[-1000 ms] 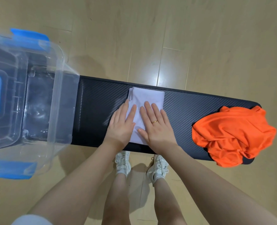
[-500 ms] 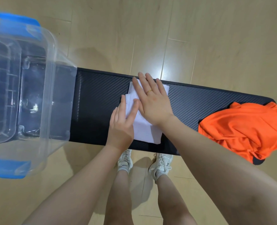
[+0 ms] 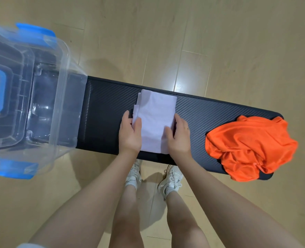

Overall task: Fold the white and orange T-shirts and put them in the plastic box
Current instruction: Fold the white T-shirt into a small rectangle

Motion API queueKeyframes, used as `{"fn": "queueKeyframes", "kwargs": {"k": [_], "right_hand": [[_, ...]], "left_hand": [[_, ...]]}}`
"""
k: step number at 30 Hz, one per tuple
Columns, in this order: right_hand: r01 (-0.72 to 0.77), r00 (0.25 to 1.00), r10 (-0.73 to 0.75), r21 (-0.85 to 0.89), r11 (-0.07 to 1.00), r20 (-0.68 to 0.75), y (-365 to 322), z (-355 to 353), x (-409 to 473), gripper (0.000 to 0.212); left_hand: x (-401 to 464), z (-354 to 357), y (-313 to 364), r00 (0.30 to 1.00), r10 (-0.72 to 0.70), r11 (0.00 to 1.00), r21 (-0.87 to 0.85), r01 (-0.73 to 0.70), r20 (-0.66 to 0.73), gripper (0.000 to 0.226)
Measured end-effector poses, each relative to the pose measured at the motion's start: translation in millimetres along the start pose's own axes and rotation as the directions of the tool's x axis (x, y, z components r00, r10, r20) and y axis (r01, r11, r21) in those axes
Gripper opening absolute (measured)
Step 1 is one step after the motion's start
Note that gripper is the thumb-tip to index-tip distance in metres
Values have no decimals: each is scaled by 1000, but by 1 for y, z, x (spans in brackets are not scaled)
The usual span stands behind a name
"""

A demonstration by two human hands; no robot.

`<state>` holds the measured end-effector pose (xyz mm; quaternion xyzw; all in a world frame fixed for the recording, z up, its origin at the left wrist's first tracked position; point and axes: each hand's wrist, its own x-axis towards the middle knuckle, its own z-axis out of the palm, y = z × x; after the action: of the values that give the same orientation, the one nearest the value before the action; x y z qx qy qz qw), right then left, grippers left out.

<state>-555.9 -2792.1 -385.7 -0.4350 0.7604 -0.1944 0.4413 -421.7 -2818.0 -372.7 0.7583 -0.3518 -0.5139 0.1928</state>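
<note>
Two bare forearms, no sleeves reaching wrists. Thin gold-coloured ring (image 3: 187, 128) on finger of right hand (image 3: 179, 136); left hand (image 3: 131, 134) without jewellery. Legs bare below knee. White lace-up sneakers (image 3: 171, 179), short white socks. Scrap of white garment (image 3: 29, 245) at bottom left edge.

Smooth, matt white cloth is being shown by the folded white T-shirt (image 3: 156, 120) between the two hands. Under the hands, a black bench top (image 3: 105, 111) with a fine woven, faintly sheened texture is being seen. Right of the right hand (image 3: 179, 136), crumpled orange T-shirt (image 3: 250, 147) fabric is being displayed. Left of the left hand (image 3: 130, 135), clear glossy plastic is being shown by the plastic box (image 3: 64, 97), with blue plastic clips (image 3: 34, 34). Glossy pale wood-look flooring (image 3: 219, 42) is being seen beyond.
</note>
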Motion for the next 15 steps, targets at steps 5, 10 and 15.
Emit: {"fn": "queueKeyframes", "kwargs": {"k": [5,10,15], "right_hand": [[-287,956,280,441,850,82,-20,2,12,52],[-470,868,154,684,558,472,-23,-15,2,35],[-533,772,-68,701,474,632,-56,-37,-22,81]], "left_hand": [[-1,-3,4,993,-112,988,-103,116,46,15],[-16,-28,12,967,-123,935,-299,188,224,25],[-52,-77,38,930,-30,861,-464,210,367,19]]}}
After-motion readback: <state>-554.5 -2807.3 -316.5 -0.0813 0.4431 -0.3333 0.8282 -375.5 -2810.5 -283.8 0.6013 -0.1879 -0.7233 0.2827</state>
